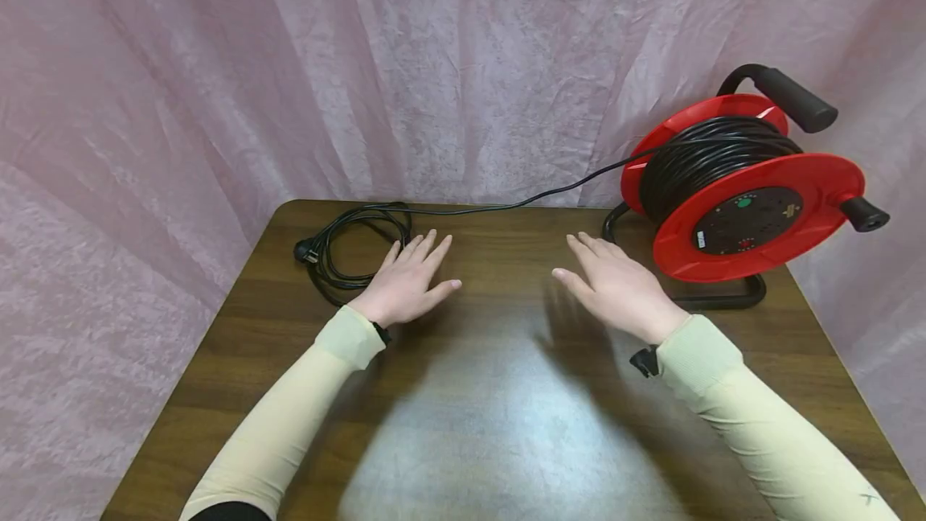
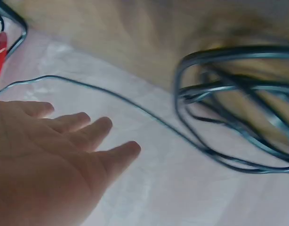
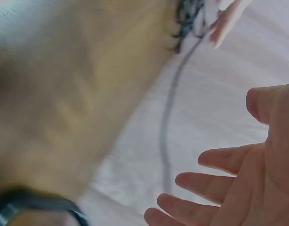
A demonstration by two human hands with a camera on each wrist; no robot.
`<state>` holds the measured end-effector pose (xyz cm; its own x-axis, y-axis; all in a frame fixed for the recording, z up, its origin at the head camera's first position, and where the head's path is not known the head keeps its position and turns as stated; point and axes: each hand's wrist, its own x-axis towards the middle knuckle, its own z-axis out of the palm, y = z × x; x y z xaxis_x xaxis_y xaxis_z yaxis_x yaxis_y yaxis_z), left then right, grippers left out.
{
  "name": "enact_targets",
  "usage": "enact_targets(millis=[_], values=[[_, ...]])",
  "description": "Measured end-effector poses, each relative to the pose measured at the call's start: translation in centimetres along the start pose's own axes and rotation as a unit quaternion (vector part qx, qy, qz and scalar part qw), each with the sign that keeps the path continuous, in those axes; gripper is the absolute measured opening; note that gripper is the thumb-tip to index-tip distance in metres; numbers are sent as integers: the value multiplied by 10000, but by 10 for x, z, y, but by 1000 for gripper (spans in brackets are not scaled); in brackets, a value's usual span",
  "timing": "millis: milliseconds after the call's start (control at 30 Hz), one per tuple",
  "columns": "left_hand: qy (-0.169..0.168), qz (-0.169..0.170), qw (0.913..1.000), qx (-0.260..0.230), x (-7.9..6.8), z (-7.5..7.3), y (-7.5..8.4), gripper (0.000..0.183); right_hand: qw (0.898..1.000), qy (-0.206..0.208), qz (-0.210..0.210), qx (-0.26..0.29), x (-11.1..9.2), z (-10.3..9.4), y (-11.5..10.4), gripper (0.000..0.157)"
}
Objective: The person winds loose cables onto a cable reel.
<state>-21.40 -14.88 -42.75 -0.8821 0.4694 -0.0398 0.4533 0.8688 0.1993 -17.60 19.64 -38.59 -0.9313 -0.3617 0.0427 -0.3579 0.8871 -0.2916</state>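
My left hand [image 1: 407,280], fingers spread and straight, hovers palm down at the right side of a loose coil of black cable [image 1: 329,252]. A black plug [image 1: 307,250] lies at the coil's left edge. In the left wrist view the same coil [image 2: 220,87] shows beyond the fingers [image 2: 121,157]. My right hand [image 1: 615,284] is held out flat, holding nothing, just left of a red cable reel [image 1: 767,215]. Black cable [image 1: 712,163] is wound thickly on its drum, and one strand [image 1: 550,193] runs from it along the table's back edge to the coil.
The reel stands on a black tubular frame [image 1: 723,301] at the right of the wooden table [image 1: 492,368]. Its grip handle [image 1: 796,99] rises at the top, and a crank knob [image 1: 864,215] juts out right. A pink curtain [image 1: 463,63] hangs behind the table.
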Motion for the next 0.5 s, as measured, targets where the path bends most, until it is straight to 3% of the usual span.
enact_targets(millis=[300, 500], values=[[41, 991, 9951, 30, 7, -30, 37, 80, 9907, 870, -718, -765, -11, -77, -8, 57], [93, 1583, 9873, 80, 14, -49, 66, 80, 9812, 1430, -634, -1129, -11, -129, 8, 53]])
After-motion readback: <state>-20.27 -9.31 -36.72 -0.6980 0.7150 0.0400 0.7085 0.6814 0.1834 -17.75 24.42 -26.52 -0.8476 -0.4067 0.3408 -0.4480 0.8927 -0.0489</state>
